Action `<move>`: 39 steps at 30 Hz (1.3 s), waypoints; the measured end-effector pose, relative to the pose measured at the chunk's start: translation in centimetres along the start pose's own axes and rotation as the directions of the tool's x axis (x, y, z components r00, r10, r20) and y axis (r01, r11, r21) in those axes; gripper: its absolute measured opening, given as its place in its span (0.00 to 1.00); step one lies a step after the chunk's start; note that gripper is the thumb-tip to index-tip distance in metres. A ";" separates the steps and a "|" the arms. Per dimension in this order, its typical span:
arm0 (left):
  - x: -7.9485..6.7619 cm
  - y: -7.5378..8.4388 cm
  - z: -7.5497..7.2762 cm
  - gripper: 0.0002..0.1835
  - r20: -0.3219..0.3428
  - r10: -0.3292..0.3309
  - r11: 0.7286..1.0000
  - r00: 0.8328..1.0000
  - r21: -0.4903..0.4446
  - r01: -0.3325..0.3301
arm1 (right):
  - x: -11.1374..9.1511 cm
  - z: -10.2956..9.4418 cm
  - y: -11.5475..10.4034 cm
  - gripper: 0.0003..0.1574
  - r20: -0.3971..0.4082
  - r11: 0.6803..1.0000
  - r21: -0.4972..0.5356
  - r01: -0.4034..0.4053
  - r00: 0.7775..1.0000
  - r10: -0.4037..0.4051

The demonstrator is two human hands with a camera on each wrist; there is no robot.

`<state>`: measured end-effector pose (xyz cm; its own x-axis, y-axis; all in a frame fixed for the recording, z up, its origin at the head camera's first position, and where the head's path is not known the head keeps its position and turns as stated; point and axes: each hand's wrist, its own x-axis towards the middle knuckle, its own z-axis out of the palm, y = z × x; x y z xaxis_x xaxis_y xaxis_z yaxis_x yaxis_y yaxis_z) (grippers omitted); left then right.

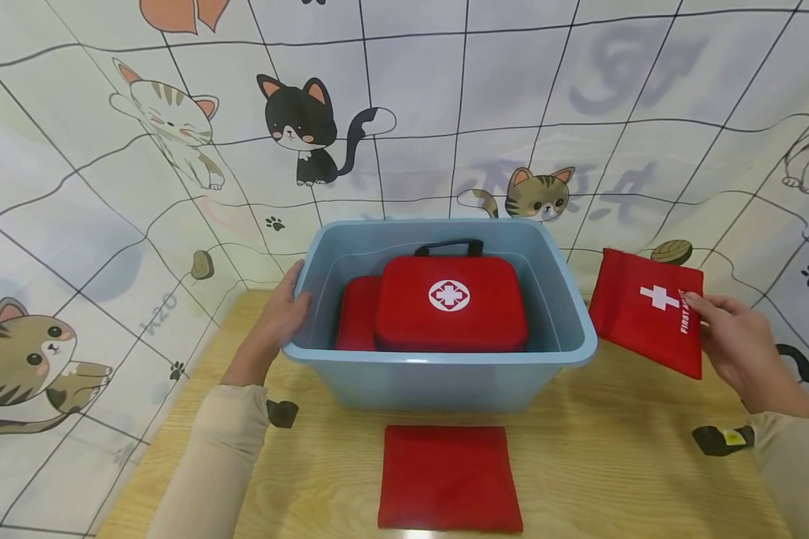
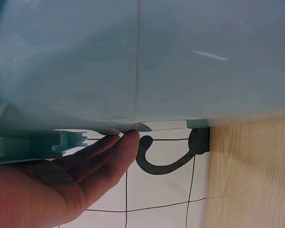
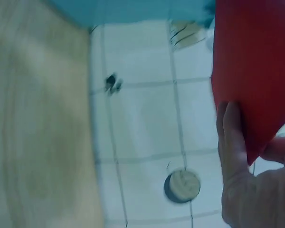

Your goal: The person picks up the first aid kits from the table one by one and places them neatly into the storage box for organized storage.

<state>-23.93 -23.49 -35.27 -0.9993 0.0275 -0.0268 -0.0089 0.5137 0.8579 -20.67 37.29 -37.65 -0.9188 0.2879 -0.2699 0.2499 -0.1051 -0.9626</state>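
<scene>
A light blue plastic bin [image 1: 445, 385] stands on the wooden table. My left hand [image 1: 279, 318] holds its left rim; in the left wrist view the fingers [image 2: 109, 161] lie under the rim against the outer wall. Inside sits a red first aid case [image 1: 452, 322] with a white cross emblem and a black handle. Another red item [image 1: 359, 318] lies beside it, partly hidden. Right of the bin, my right hand [image 1: 744, 340] pinches a flat red first aid pouch [image 1: 647, 329] by its edge, thumb on the printed face, fingers [image 3: 232, 137] behind.
A flat red pouch [image 1: 450, 479] lies on the wooden table [image 1: 607, 457] in front of the bin. Behind and at the sides hangs a white sheet [image 1: 411, 97] with grid lines and cartoon cats. Dark straps hang near both wrists.
</scene>
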 end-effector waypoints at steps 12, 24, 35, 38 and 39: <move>0.0 0.2 0.2 0.35 0.009 0.002 1.000 1.000 -0.007 -0.002 | 0.1 1.0 -3.2 0.27 -0.055 0.999 -0.018 0.029 0.998 -0.030; 0.0 0.4 0.1 0.35 0.006 -0.012 1.000 1.000 0.004 0.012 | -0.6 2.1 -6.1 0.59 -0.086 0.996 -0.071 0.050 0.995 -0.056; 0.0 0.1 0.0 0.35 -0.003 -0.024 1.000 1.000 0.005 0.024 | -0.7 6.6 -7.0 0.33 0.093 0.998 -0.039 0.043 0.995 -0.039; -0.1 0.1 -0.1 0.35 -0.002 -0.026 1.000 1.000 0.006 0.026 | -0.9 8.1 -7.1 0.30 0.134 0.996 -0.055 0.073 0.989 -0.065; -0.1 0.1 -0.1 0.35 -0.003 -0.028 1.000 1.000 0.004 0.028 | -0.9 8.7 -7.1 0.30 0.143 0.994 -0.068 0.082 0.987 -0.072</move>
<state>-23.85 -23.53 -35.14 -0.9987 0.0107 -0.0492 -0.0365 0.5178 0.8547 -24.30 29.50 -30.34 -0.9685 0.1560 -0.1941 0.1940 -0.0160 -0.9809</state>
